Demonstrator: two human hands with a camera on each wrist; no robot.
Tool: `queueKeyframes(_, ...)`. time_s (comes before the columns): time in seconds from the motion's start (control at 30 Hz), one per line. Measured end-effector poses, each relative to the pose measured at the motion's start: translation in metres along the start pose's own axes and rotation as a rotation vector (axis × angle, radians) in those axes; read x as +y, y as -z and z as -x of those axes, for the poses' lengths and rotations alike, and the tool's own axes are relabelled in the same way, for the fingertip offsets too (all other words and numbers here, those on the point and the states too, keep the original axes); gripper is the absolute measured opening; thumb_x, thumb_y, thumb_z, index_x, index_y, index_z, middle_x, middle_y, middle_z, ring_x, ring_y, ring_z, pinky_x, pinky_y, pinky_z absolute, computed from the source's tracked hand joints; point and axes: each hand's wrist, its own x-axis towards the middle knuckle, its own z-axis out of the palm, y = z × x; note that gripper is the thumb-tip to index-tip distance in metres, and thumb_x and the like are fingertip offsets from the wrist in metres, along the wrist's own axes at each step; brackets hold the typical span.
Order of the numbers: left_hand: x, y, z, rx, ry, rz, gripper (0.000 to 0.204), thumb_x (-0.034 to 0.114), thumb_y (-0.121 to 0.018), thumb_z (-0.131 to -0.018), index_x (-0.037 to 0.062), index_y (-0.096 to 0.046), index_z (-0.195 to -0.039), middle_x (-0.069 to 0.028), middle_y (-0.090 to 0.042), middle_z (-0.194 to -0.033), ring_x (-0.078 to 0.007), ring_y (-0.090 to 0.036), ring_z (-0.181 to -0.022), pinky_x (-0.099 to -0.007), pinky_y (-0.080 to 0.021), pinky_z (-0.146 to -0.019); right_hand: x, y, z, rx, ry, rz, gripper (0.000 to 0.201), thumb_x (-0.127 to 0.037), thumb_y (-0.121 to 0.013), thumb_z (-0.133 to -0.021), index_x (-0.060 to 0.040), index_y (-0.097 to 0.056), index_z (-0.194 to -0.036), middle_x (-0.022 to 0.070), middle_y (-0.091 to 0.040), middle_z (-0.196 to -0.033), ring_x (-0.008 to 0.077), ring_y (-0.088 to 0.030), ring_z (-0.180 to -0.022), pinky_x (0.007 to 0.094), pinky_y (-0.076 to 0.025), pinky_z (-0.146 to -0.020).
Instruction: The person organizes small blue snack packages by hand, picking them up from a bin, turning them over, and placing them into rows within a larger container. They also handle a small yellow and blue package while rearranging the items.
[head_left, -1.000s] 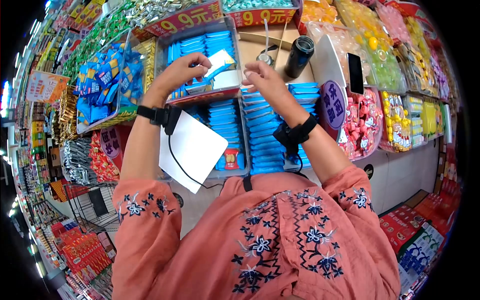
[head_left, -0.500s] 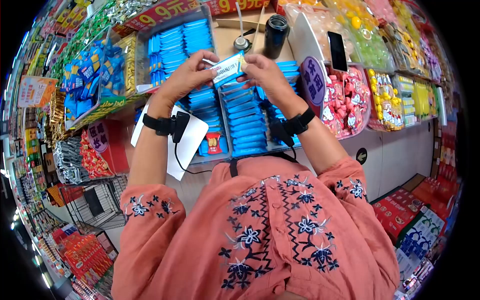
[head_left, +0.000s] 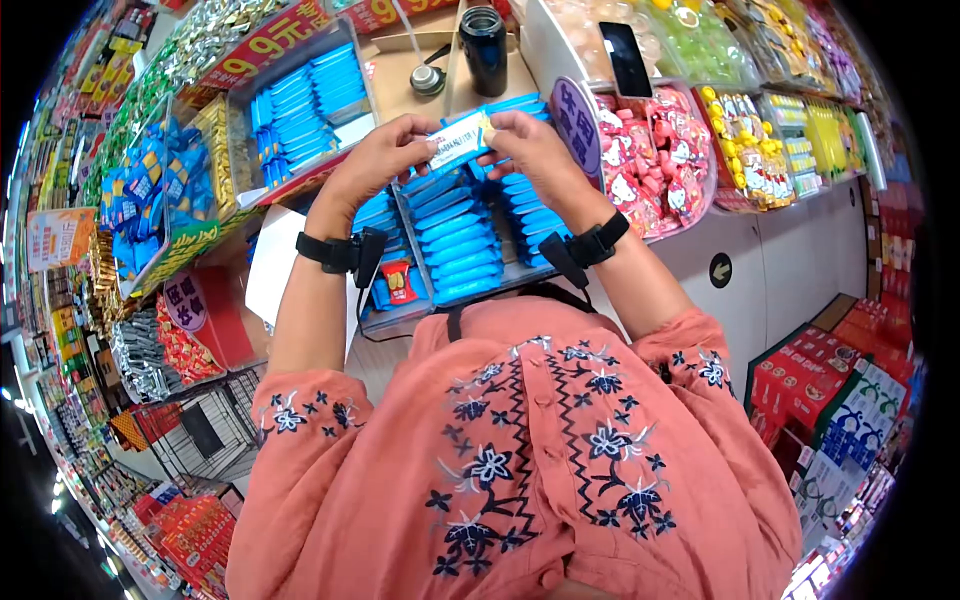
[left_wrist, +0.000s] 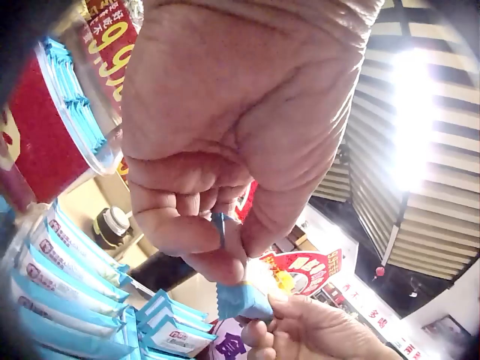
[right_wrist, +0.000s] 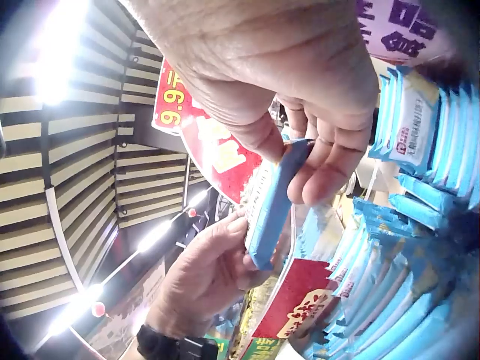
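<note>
A small blue-and-white snack packet (head_left: 459, 141) with printed lettering is held level between both hands, above the rows of similar packets. My left hand (head_left: 385, 160) pinches its left end between thumb and fingers. At the other end, my right hand (head_left: 540, 160) pinches the yellowish corner. In the right wrist view the packet (right_wrist: 271, 206) is seen edge-on, its blue back toward the camera. The left wrist view shows the crimped blue end of the packet (left_wrist: 244, 300) below the left fingertips, with the right thumb against its far side.
Blue packets (head_left: 460, 245) stand in rows in the bins below the hands. Behind are a black thermos (head_left: 484, 55) and a small round lidded item (head_left: 427, 80) on cardboard. A phone (head_left: 624, 60) lies at the right, above pink packages (head_left: 655, 160). A white sheet (head_left: 280, 265) sits at left.
A second ago the hands were apart, with a packet near the left hand over the back bin. The packet then came toward the body, both hands pinching it. The head view has shifted right.
</note>
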Motion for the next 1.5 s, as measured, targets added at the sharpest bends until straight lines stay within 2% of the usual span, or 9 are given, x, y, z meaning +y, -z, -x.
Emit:
queueKeyframes(0.7,-0.012,-0.028,-0.036,-0.077,0.024,0.054,0.038,0.026,-0.063,-0.094,0.0035,-0.059,-0.125,0.0011,-0.063,-0.092,-0.0052,-0.060,-0.078,-0.0192,-0.043,-0.060,0.015,0.038,0.015,0.064,-0.045,-0.020,0.038,-0.022,-0.064,-0.093,0.0016,-0.052,-0.121,0.0103,-0.064,-0.103,0.0185,-0.067,-0.088,0.0283,-0.054,-0.070)
queueKeyframes(0.8,-0.021,-0.031,-0.044,-0.079,0.031,0.036,0.037,0.025,-0.063,-0.094,0.0046,-0.059,-0.125,0.0015,-0.063,-0.092,-0.0054,-0.060,-0.077,-0.0196,-0.044,-0.061,0.020,0.041,0.014,0.101,-0.056,-0.045,0.036,-0.016,-0.065,-0.091,0.0024,-0.051,-0.119,0.0116,-0.064,-0.099,0.0189,-0.068,-0.084,0.0302,-0.057,-0.065)
queueKeyframes(0.9,-0.032,-0.039,-0.052,-0.046,0.034,-0.008,0.035,0.024,-0.062,-0.094,0.0057,-0.060,-0.124,0.0018,-0.063,-0.092,-0.0055,-0.059,-0.077,-0.0200,-0.044,-0.062,0.028,0.046,0.016,0.125,-0.084,0.006,0.049,-0.018,-0.060,-0.094,0.0061,-0.044,-0.132,0.0156,-0.060,-0.113,0.0232,-0.068,-0.094,0.0320,-0.057,-0.074)
queueKeyframes(1.07,-0.051,-0.060,-0.064,0.040,-0.059,-0.194,0.027,0.018,-0.065,-0.093,0.0072,-0.060,-0.118,0.0000,-0.063,-0.092,-0.0073,-0.060,-0.078,-0.0216,-0.047,-0.065,0.048,0.058,0.017,0.207,-0.179,0.105,0.061,-0.016,-0.060,-0.092,0.0068,-0.033,-0.141,0.0200,-0.058,-0.116,0.0270,-0.069,-0.094,0.0360,-0.059,-0.070)
queueKeyframes(1.1,-0.054,-0.066,-0.067,0.071,-0.067,-0.207,0.026,0.015,-0.066,-0.091,0.0051,-0.061,-0.114,-0.0034,-0.064,-0.091,-0.0108,-0.061,-0.078,-0.0254,-0.049,-0.067,0.049,0.058,0.020,0.219,-0.206,0.118,0.059,-0.017,-0.061,-0.092,0.0062,-0.035,-0.140,0.0190,-0.058,-0.114,0.0263,-0.069,-0.092,0.0357,-0.059,-0.069)
queueKeyframes(1.2,-0.068,-0.080,-0.083,0.195,-0.360,-0.458,0.026,0.014,-0.067,-0.089,0.0022,-0.061,-0.111,-0.0100,-0.067,-0.094,-0.0175,-0.064,-0.080,-0.0310,-0.051,-0.068,0.054,0.061,0.020,0.210,-0.230,0.101,0.053,-0.018,-0.061,-0.092,0.0053,-0.039,-0.135,0.0164,-0.059,-0.110,0.0244,-0.068,-0.089,0.0349,-0.059,-0.068)
queueKeyframes(1.23,-0.067,-0.086,-0.086,0.264,-0.434,-0.515,0.025,0.012,-0.068,-0.086,0.0010,-0.062,-0.107,-0.0167,-0.066,-0.097,-0.0280,-0.065,-0.086,-0.0370,-0.051,-0.074,0.055,0.062,0.019,0.199,-0.228,0.086,0.051,-0.018,-0.061,-0.092,0.0051,-0.041,-0.133,0.0157,-0.059,-0.109,0.0238,-0.068,-0.088,0.0346,-0.058,-0.067)
queueKeyframes(1.33,-0.064,-0.099,-0.095,0.304,-0.471,-0.518,0.022,0.011,-0.067,-0.085,0.0010,-0.061,-0.103,-0.0221,-0.061,-0.097,-0.0400,-0.060,-0.093,-0.0437,-0.049,-0.081,0.052,0.059,0.017,0.217,-0.198,0.092,0.045,-0.018,-0.060,-0.093,0.0051,-0.044,-0.128,0.0143,-0.060,-0.107,0.0226,-0.067,-0.087,0.0334,-0.058,-0.068)
queueKeyframes(1.5,-0.068,-0.113,-0.106,0.385,-0.474,-0.577,0.025,0.008,-0.068,-0.084,0.0015,-0.057,-0.106,-0.0233,-0.057,-0.102,-0.0434,-0.058,-0.096,-0.0460,-0.049,-0.081,0.061,0.063,0.004,0.229,-0.138,0.100,0.047,-0.017,-0.056,-0.095,0.0064,-0.042,-0.133,0.0146,-0.059,-0.110,0.0214,-0.067,-0.091,0.0326,-0.058,-0.071)
